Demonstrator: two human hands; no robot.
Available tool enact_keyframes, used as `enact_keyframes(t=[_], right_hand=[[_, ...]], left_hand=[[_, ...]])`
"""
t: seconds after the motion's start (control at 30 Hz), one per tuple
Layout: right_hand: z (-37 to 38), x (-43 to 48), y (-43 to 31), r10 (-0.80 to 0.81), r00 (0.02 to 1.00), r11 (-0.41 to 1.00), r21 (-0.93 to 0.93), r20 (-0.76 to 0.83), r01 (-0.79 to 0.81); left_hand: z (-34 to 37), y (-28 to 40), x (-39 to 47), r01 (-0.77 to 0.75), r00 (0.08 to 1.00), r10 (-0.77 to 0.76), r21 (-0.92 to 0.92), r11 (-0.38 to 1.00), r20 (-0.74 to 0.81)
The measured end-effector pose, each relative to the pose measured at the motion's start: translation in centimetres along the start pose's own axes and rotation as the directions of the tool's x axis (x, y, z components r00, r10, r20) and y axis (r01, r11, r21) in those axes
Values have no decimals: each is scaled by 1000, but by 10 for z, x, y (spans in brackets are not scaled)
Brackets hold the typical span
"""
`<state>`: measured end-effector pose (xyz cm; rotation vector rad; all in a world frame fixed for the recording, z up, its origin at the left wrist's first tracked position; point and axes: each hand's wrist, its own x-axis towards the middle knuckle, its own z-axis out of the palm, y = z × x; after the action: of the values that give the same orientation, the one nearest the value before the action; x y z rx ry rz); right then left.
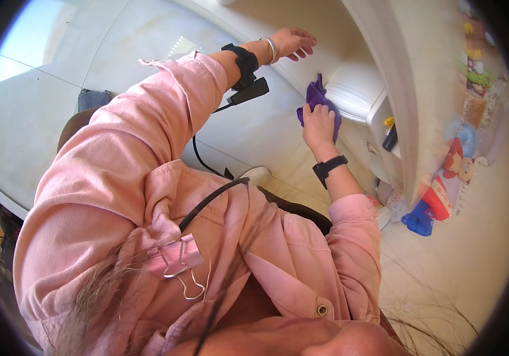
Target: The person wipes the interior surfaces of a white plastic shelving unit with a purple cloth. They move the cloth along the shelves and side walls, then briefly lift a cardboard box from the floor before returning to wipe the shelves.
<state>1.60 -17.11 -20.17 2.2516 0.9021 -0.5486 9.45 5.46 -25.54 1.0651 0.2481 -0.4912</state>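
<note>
My right hand [320,127] grips a crumpled purple cloth [316,91] against the rounded edge of a piece of white furniture [354,89]. Part of the cloth is hidden under the fingers. A black band [329,169] circles that wrist. Farther ahead, my left hand [296,44] reaches over the pale panel [276,53] of the furniture with nothing in it. Its fingers are slightly apart; whether they touch the surface I cannot tell. A silver bracelet [272,48] and a black strapped device [246,66] with a cable are on my left arm.
A dark bottle [389,139] with a yellow item beside it stands in an open compartment at right. Plush toys [459,164] and a blue packet [419,220] line the far right. A black cable [210,200] crosses my shirt. A white shoe [256,175] rests on the tiled floor [276,133].
</note>
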Motion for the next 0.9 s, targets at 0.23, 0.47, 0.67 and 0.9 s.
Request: enact_keyframes(t=[0.23, 0.47, 0.67, 0.9], right_hand=[[-3, 36, 22, 24, 1000, 927, -375, -12, -26], [18, 71, 13, 37, 999, 942, -333, 12, -31], [-15, 24, 38, 51, 999, 991, -126, 11, -49], [-3, 37, 37, -51, 998, 990, -136, -46, 45]], left_hand=[[0, -6, 5, 22, 1000, -22, 14, 1000, -7], [-14, 4, 1, -11, 996, 17, 60, 998, -86], [-15, 2, 1, -64, 996, 64, 1, 998, -56], [-2, -1, 3, 4, 998, -3, 27, 1000, -68]])
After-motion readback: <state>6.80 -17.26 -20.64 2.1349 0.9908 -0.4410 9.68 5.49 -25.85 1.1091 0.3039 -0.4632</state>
